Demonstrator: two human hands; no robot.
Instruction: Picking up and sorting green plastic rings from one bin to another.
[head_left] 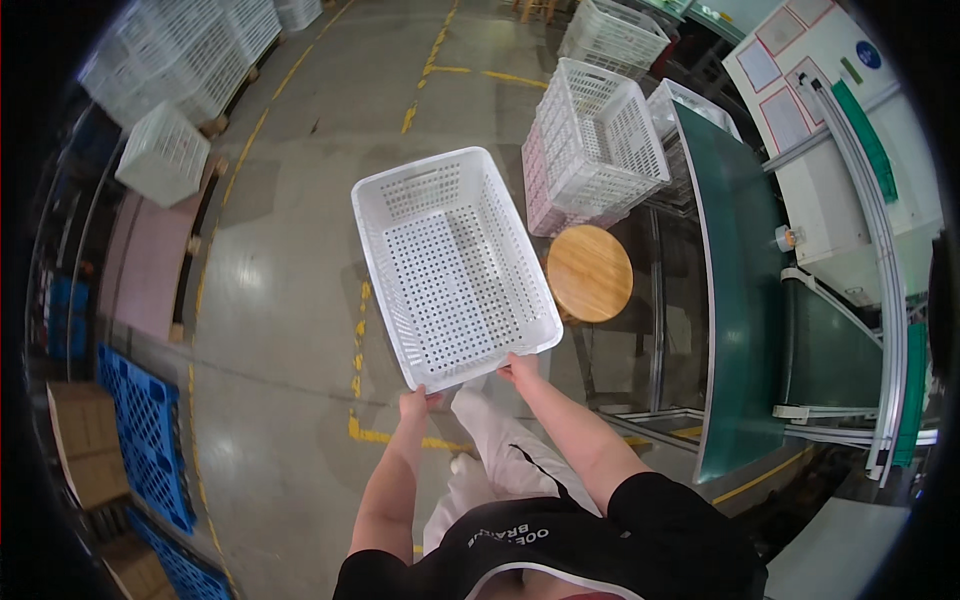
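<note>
A white plastic basket point(445, 285) with a perforated floor and slotted walls is held out in front of me, its open top facing up. Nothing lies inside it. My left hand point(418, 402) grips the near rim by its left corner, with the fingers partly hidden under the edge. Further right on the same rim, my right hand point(518, 368) is closed around the edge. Just beyond the basket's right side is a round wooden stool point(590, 273).
Stacked white crates point(610, 130) stand behind the stool. A green-topped table point(735, 300) runs along the right. At left are blue pallets point(148, 425), cardboard boxes point(88, 440) and a white crate point(165, 155) on a pallet board. Yellow lines point(357, 345) mark the grey floor.
</note>
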